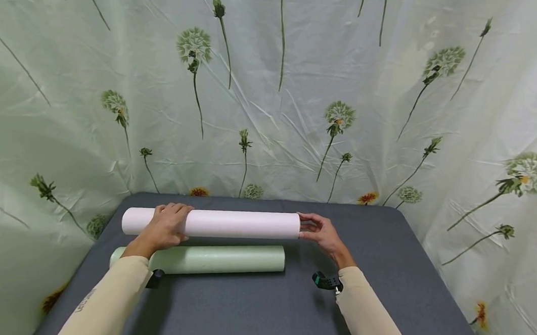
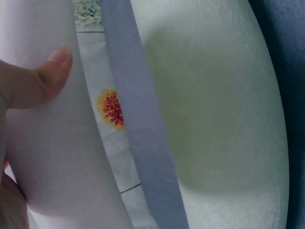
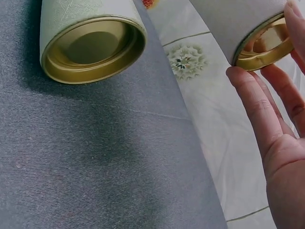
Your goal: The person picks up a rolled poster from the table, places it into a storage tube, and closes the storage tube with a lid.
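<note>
A long white tube [image 1: 241, 223] is held level above the far part of the table. My left hand [image 1: 164, 227] grips it from above near its left end; in the left wrist view the thumb [image 2: 56, 69] lies along its side. At the other end, my right hand [image 1: 319, 231] holds the rim with its fingertips. The right wrist view shows those fingers around the tube's recessed gold end cap [image 3: 267, 50]. Nearer to me, a pale green tube [image 1: 223, 259] lies on the table, its left part behind my left wrist. It has a gold end cap [image 3: 95, 47] too.
The table [image 1: 239, 310] has a dark grey cloth cover. Behind it and at both sides hangs a pale curtain [image 1: 265, 102] printed with dandelions, right along the table's back edge. A dark wrist strap [image 1: 326, 282] hangs by my right sleeve.
</note>
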Demonstrator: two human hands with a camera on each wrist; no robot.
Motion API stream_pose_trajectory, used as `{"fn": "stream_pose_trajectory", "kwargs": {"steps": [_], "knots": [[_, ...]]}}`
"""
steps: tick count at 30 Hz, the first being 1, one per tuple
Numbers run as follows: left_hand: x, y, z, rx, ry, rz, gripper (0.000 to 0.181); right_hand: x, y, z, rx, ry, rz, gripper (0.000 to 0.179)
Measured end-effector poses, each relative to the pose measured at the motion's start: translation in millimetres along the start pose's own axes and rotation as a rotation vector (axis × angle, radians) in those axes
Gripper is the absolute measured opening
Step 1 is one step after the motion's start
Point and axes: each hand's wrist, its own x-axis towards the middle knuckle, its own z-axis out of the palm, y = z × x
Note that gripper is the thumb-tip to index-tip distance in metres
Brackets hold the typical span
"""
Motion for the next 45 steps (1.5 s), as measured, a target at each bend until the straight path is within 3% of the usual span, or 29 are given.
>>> {"fn": "stream_pose_trajectory", "kwargs": {"steps": [7,20,27,30,33,38,45], "knots": [[-5.6,-0.6,5.6,0.031,0.046,0.013,0.068,-5.7,5,-2,-0.01,-0.037,-0.014,0.045],[-12.9,-0.1,6.3,0.024,0.01,-0.031,0.07,-5.2,4,3,-0.011,-0.03,0.051,0.058],[-15.4,0.2,7.7,0.01,-0.018,-0.053,0.069,-3.1,0,11,-0.112,-0.051,0.062,0.058],[-15.6,0.9,8.5,0.008,-0.019,-0.049,0.07,-2.3,-2,16,-0.211,-0.064,0.062,0.057],[-16.0,2.6,7.8,0.007,-0.01,-0.032,0.07,-1.7,-6,23,-0.39,-0.06,0.048,0.059],[-17.9,5.3,8.0,0.001,0.025,-0.024,0.07,2.3,-13,40,-0.758,-0.015,-0.053,0.068],[-22.1,4.7,4.9,0.0,0.017,-0.054,0.071,6.8,-24,68,-1.127,0.072,-0.175,0.069]]}}
